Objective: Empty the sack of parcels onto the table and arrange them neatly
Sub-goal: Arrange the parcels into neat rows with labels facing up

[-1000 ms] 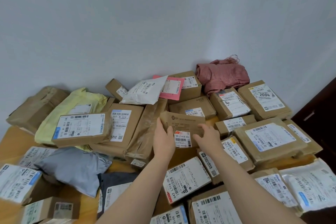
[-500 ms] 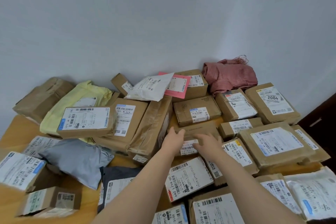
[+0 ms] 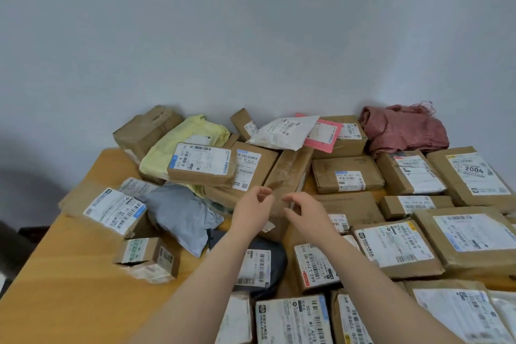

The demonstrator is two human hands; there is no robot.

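Several parcels cover a wooden table (image 3: 69,282). The crumpled pink sack (image 3: 402,128) lies at the back right against the wall. My left hand (image 3: 252,215) and right hand (image 3: 307,215) hover side by side, fingers loosely curled, holding nothing, just in front of a long taped brown box (image 3: 290,176) that leans among the pile. The flat brown parcel (image 3: 349,205) I was handling lies right of my right hand, between other boxes. On the right, the boxes lie in rows; on the left, a yellow mailer (image 3: 181,142), a grey mailer (image 3: 181,212) and boxes lie jumbled.
A white wall stands behind the table. Bare tabletop shows at the front left. A small torn box (image 3: 148,257) sits near it, and a dark mailer (image 3: 259,262) lies under my left forearm. The floor is visible beyond the table's left edge.
Both hands set the flat brown parcel down into the gap among the right-hand boxes, let go, and shifted left toward the long taped box. My view turned left.
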